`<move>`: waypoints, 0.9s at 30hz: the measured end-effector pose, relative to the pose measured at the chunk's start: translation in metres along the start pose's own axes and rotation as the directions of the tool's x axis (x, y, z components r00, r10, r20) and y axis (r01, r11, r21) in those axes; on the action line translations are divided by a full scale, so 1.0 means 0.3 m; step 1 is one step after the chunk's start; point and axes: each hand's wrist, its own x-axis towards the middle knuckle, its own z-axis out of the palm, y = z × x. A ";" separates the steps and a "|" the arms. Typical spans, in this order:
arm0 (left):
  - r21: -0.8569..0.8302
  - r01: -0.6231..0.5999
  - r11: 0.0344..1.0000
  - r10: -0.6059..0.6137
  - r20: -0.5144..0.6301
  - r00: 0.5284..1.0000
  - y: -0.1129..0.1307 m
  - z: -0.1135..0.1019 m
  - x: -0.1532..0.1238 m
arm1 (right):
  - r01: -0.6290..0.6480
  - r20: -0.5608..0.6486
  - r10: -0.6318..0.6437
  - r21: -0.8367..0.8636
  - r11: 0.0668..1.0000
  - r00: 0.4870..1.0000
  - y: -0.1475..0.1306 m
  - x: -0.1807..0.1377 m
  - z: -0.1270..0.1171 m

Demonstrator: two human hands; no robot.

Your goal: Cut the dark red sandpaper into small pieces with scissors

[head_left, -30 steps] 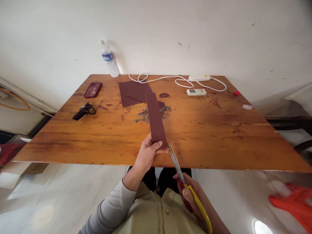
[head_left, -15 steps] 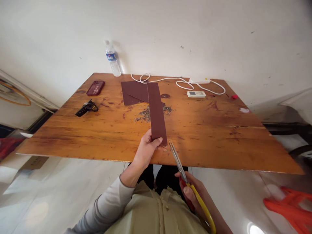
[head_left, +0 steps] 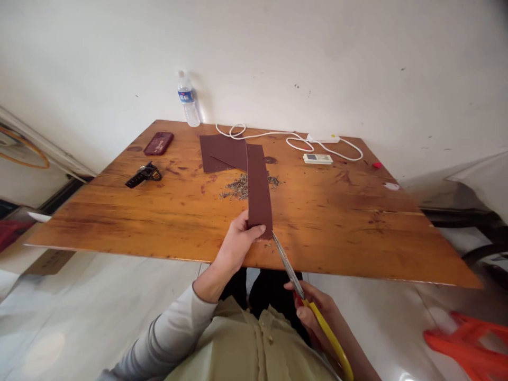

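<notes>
My left hand (head_left: 237, 244) pinches the near end of a long dark red-brown strip (head_left: 259, 185) that stands up over the wooden table (head_left: 357, 222). My right hand (head_left: 317, 317), below the table's near edge, grips yellow-handled scissors (head_left: 301, 291). Their blade tips touch the strip's lower right corner, just beside my left thumb. Behind the strip lies a pile of small cuttings (head_left: 240, 186) and larger sheets of the same brown material (head_left: 222, 152).
At the back stand a water bottle (head_left: 188, 100), a white power strip with coiled cord (head_left: 301, 140) and a white remote (head_left: 317, 159). A dark red case (head_left: 159, 143) and a black tool (head_left: 143, 173) lie at the left. An orange object (head_left: 468, 338) sits on the floor at right.
The scissor blades have closed and their tips have reached the strip's lower corner. The strip has tilted a little more upright. The view has drifted slightly.
</notes>
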 end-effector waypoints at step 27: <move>-0.079 0.093 0.993 -0.085 0.103 0.991 0.012 -0.019 0.005 | 0.030 0.042 -0.029 -0.019 0.999 0.999 -0.018 -0.016 -0.017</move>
